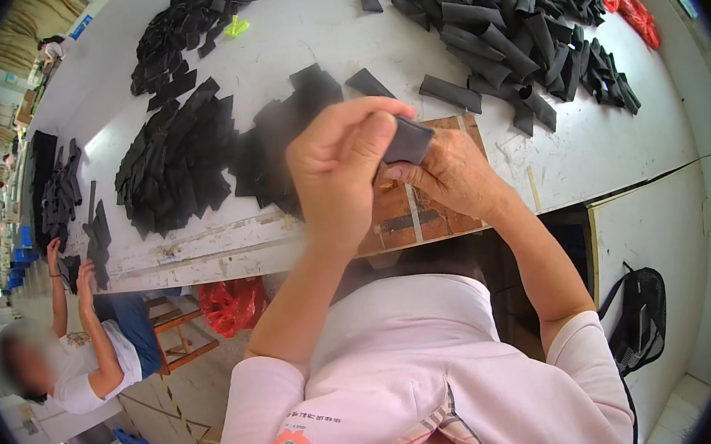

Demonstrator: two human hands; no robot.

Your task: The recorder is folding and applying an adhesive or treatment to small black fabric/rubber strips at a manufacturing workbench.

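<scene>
Between my two hands is a small folded black fabric piece (pixel 408 141), held up above the table. My left hand (pixel 339 159) is closed on its left end, thumb against the cloth. On the other side my right hand (pixel 459 172) pinches the lower right part with thumb and fingers; the fingers behind the cloth are partly hidden. Below the hands lies a worn brown board (pixel 398 218) at the table's near edge. Left of it, partly behind my left hand, is a pile of flat black pieces (pixel 268 158).
Another flat black pile (pixel 174 162) lies farther left. Rolled black pieces (pixel 483 38) heap up at the far right, beside red plastic bags (pixel 630 11). A co-worker (pixel 99 354) sits at the table's left. A red bag (pixel 231 307) and black mesh bag (pixel 641 314) hang below table height.
</scene>
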